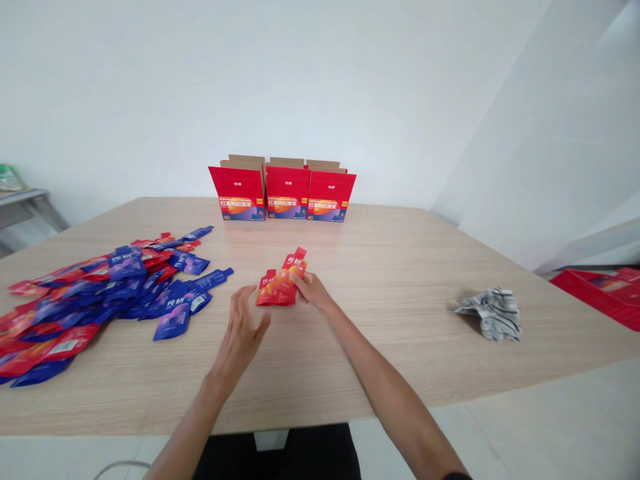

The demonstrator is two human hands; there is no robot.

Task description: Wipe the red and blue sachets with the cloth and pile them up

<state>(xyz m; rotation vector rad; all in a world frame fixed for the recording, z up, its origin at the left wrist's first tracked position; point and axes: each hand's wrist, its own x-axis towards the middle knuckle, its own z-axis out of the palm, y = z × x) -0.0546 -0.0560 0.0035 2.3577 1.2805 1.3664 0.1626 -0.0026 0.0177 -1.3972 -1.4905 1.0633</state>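
Between thumb and fingers, my right hand [311, 291] grips a red pouch [294, 267] with an orange fruit print, just above the table. A second red pouch [267, 285] overlaps it on the left; whether my fingers also hold that one I cannot tell. My left hand [245, 323] is open just left of the pouches, thumb and fingers apart, holding nothing. Further left spreads a heap of red and blue pouches [120, 287]. A blue pouch [173, 319] lies at its near right edge.
Three red cartons [288, 193] with raised flaps stand in a row at the back of the wooden table [380, 267]. A crumpled striped cloth [493, 313] lies on the right. Beyond the right edge is a red box [595, 293] with red items in it.
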